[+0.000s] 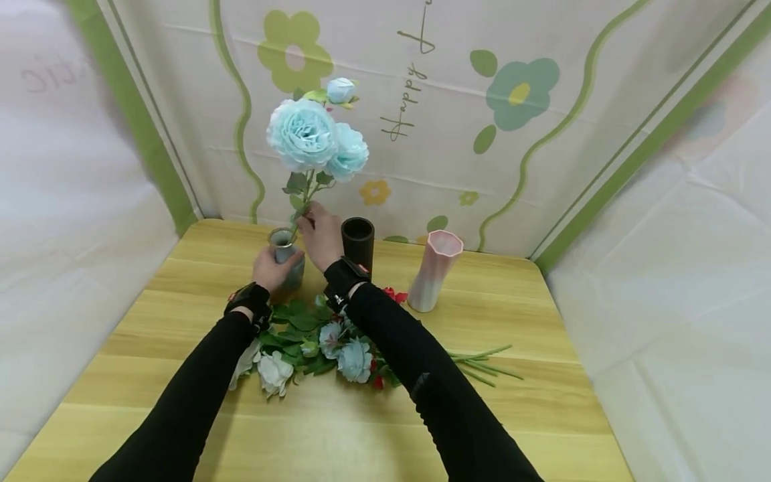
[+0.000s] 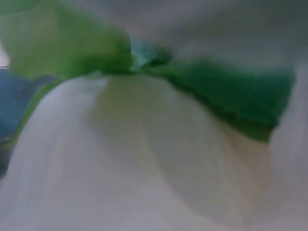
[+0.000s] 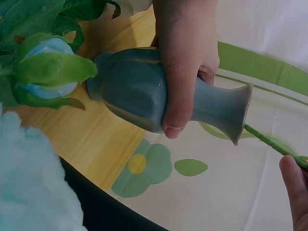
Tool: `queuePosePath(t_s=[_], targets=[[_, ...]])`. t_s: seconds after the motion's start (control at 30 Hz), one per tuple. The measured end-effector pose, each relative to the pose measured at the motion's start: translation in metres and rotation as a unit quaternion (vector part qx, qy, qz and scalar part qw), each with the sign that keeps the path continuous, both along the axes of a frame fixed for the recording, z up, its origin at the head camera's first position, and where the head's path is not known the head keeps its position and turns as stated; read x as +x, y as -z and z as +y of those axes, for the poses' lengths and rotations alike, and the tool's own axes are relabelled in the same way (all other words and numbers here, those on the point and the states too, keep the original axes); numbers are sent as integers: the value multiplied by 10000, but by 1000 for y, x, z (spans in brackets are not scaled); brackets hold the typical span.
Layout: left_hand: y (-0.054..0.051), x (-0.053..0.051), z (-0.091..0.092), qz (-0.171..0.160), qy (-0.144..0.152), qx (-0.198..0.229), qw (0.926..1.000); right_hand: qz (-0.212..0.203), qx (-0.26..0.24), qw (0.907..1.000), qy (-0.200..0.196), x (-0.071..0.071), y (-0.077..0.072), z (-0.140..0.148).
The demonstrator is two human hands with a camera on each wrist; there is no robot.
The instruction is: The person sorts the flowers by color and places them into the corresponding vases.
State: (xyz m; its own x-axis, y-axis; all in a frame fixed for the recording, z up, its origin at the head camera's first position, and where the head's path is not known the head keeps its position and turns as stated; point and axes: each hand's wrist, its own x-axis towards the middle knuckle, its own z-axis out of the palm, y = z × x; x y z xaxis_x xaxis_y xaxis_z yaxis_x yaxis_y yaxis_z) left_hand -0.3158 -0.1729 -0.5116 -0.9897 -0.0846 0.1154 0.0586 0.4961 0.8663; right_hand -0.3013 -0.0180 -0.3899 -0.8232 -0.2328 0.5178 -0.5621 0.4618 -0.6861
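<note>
The right grip (image 1: pixel 321 235) pinches the blue flower (image 1: pixel 307 139) near a black vase (image 1: pixel 358 244); farther right, a pink vase (image 1: pixel 435 271); the right sleeve (image 1: pixel 421 368) partly hides loose flowers (image 1: pixel 354 361). Blooms above, its stem (image 3: pixel 267 140) meets the mouth of the blue-grey vase (image 3: pixel 134 91) the left grip (image 1: pixel 270 270) clasps.

Dark cylindrical vase (image 1: pixel 360 249) just right of the right grip (image 1: pixel 322 234). Pink-and-white vase (image 1: pixel 432 278) farther right. Nearer the wearer than the grip: loose flowers (image 1: pixel 354 361), white, pale blue, red; stems (image 1: pixel 482 366) pointing right. Wood-grain surface (image 1: pixel 313 428) below. Beyond grip: white cloth (image 1: pixel 446 167), floral print.
</note>
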Motion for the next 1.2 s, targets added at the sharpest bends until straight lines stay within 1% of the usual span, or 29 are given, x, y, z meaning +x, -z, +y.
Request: queuePosePath(t_s=[0.1,0.2,0.3,0.37,0.47,0.53,0.6,0.67,0.7,0.73,0.77,0.8,0.83,0.87,0.9,0.93,0.97,1.0,1.03,1.07,1.1,1.13,1.17,1.2], targets=[[2,-4,-2,-4,21,-2,10000,-68,160,9998,20,-2,-3,-2],[2,-6,-3,20,96,42,9999,-182,285,9994,-40,-3,-7,-4],[-1,-5,-2,112,180,2,9998,-295,517,9982,-22,-5,-10,-5],[-3,-2,-1,231,215,-68,9995,-377,646,9972,-11,-6,-12,-7],[-4,1,1,427,263,-112,9987,-327,770,9965,-35,-8,-12,-10],[-10,6,5,598,336,-89,9976,-269,834,9961,-106,-9,-11,-11],[-15,12,8,698,417,-37,9967,-125,973,9951,-142,-9,-10,-12],[-15,12,9,828,484,25,9954,19,1191,9927,-175,-10,-8,-13],[-12,9,9,810,544,102,9952,75,1311,9912,-180,-11,-6,-13],[-5,3,7,769,579,171,9952,123,1420,9896,-189,-11,-5,-13],[0,1,6,795,688,339,9939,159,1514,9881,-203,-11,-3,-14],[18,-13,1,912,750,459,9919,153,1593,9869,-220,-12,-1,-14],[41,-30,-6,1033,841,587,9894,106,1662,9857,-241,-12,1,-14],[61,-45,-12,1137,899,701,9870,33,1734,9845,-259,-12,3,-14],[77,-59,-18,1096,994,755,9861,-67,1786,9835,-294,-12,5,-14],[95,-75,-23,1078,1061,752,9856,-151,1837,9823,-324,-13,6,-13],[108,-85,-28,1297,1185,885,9805,-253,1881,9811,-366,-13,8,-12],[122,-98,-32,1410,1138,836,9799,-364,1919,9799,-404,-14,9,-11],[115,-93,-30,1274,1097,768,9828,-458,1966,9784,-452,-14,10,-10],[101,-84,-27,1106,1013,699,9862,-515,2008,9771,-482,-14,10,-8],[85,-73,-23,964,944,629,9889,-548,2031,9764,-496,-14,10,-7],[71,-62,-18,948,833,570,9904,-559,2041,9761,-488,-14,9,-4],[52,-46,-13,919,716,534,9918,-600,2030,9761,-484,-14,9,-2],[34,-34,-7,629,573,335,9958,-627,2002,9767,-462,-14,9,1]])
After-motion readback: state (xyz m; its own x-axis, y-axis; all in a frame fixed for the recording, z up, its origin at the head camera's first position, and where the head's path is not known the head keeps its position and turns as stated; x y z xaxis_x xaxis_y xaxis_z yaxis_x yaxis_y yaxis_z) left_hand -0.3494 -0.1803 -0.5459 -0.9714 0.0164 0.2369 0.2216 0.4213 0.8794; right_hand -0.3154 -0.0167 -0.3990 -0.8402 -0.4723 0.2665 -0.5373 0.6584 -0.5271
